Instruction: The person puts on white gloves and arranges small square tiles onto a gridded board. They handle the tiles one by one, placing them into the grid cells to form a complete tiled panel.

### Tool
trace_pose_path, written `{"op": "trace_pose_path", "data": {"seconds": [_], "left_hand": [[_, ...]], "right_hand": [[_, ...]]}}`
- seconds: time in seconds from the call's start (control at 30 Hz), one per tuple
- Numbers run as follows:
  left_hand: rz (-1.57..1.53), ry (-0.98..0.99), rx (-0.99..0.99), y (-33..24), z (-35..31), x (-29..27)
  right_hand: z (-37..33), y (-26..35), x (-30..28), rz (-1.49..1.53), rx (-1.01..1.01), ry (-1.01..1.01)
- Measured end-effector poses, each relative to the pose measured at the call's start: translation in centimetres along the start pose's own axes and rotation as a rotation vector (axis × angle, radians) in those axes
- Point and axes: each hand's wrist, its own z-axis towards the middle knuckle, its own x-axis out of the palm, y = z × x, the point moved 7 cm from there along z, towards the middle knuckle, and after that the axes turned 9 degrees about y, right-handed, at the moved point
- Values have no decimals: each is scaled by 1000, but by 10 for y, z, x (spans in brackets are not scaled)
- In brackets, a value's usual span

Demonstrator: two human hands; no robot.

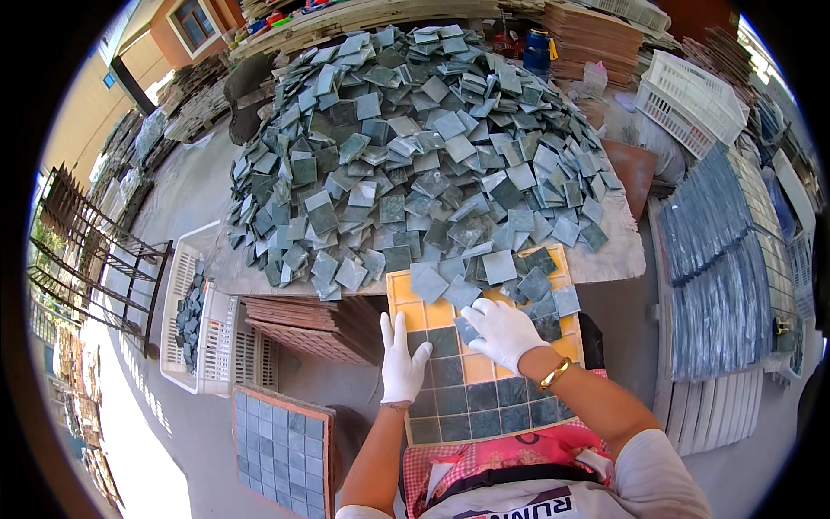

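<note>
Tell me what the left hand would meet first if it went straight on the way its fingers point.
Probably a loose tile at the near edge of the pile, past the yellow tray. Depth is unclear, though: if the left hand is low, it could brush the tray first.

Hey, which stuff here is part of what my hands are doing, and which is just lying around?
Part of the job, by the look of it:
- yellow tray, partly filled with tiles
- tile pile
- left hand, right hand, both at the tray

Apparently just lying about:
- blue container
- brown boards
- white crates, upper right
</note>
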Motion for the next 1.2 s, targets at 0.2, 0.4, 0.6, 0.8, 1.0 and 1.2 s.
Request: {"op": "trace_pose_path", "data": {"seconds": [0.2,0.4,0.6,0.8,1.0,1.2], "left_hand": [[300,-75,216,1,-19,-13],[366,-99,306,-54,-30,-9],[225,-3,372,-64,-35,-4],[220,31,354,-67,-45,5],[436,160,391,-67,-49,37],[471,197,405,-65,-48,56]], "right_hand": [[12,-3,10,-10,-43,-11],[-4,11,5,58,7,47],[-47,9,26,94,-85,72],[-39,-4,33,233,-97,60],[-46,-9,16,212,-84,-66],[-66,-25,14,-4,82,47]]}}
